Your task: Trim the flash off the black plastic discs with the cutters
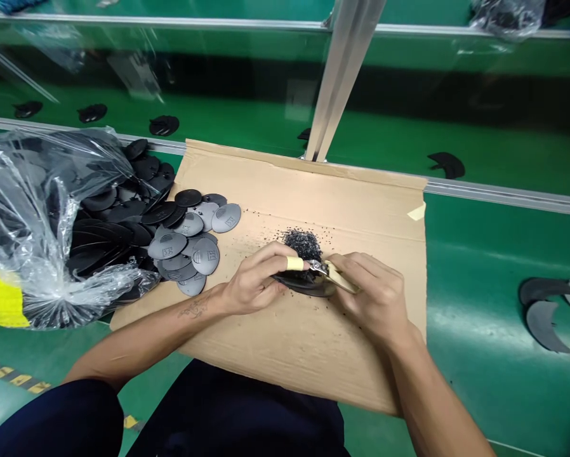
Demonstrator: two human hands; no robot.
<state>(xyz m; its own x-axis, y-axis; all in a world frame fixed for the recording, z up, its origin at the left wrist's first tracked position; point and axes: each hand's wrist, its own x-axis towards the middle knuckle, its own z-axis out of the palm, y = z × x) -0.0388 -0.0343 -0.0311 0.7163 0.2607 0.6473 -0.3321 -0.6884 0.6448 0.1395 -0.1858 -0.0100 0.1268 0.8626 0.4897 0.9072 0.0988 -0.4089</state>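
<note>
My left hand (259, 279) pinches a dark oval plastic disc (308, 287), with yellow tape wrapped round one finger. In my right hand (373, 289) is a pair of nippers (337, 277), its handles a pale yellow. The metal jaws meet the disc's upper edge close to my left fingertips; whether they are closed cannot be seen. Just beyond both hands lies a heap of small black plastic scraps (303, 243), with loose bits scattered around it. All of this is over a cardboard sheet (266, 346).
Several grey and black discs (204, 256) overlap on the cardboard's left side. They spill from a clear plastic bag (42, 203) bearing a yellow label (3, 298). A metal post (344, 76) rises behind the cardboard. Curved black pieces (546, 311) lie on the green surface at right.
</note>
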